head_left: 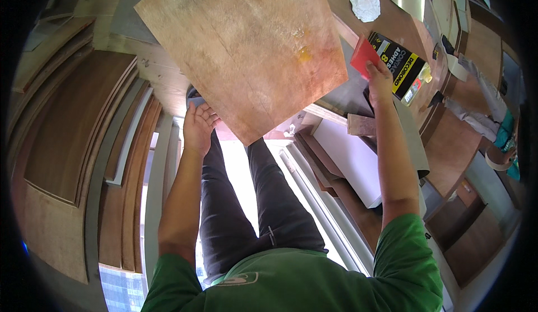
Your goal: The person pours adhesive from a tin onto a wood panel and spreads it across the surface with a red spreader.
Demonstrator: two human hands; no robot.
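A square plywood board (241, 48) lies tilted across the upper middle of the view, one corner pointing toward me. Wet, yellowish glue (304, 53) glistens in a small patch on its right half. My left hand (200, 126) is beside the board's lower left edge, palm up, its slightly bent fingers apart; whether they touch the edge I cannot tell. Off the board's right side, my right hand (380, 81) grips a flat red spreader (363, 56) between thumb and fingers. Just beyond that hand is a black and yellow adhesive can (399, 65).
A crumpled white round piece (365, 1) lies at the back right. Stacked wooden panels (78, 121) lean along the left. White and brown boards (347, 160) stand below my right forearm. Several curved sheet offcuts and a teal bag (507, 135) are at the far right.
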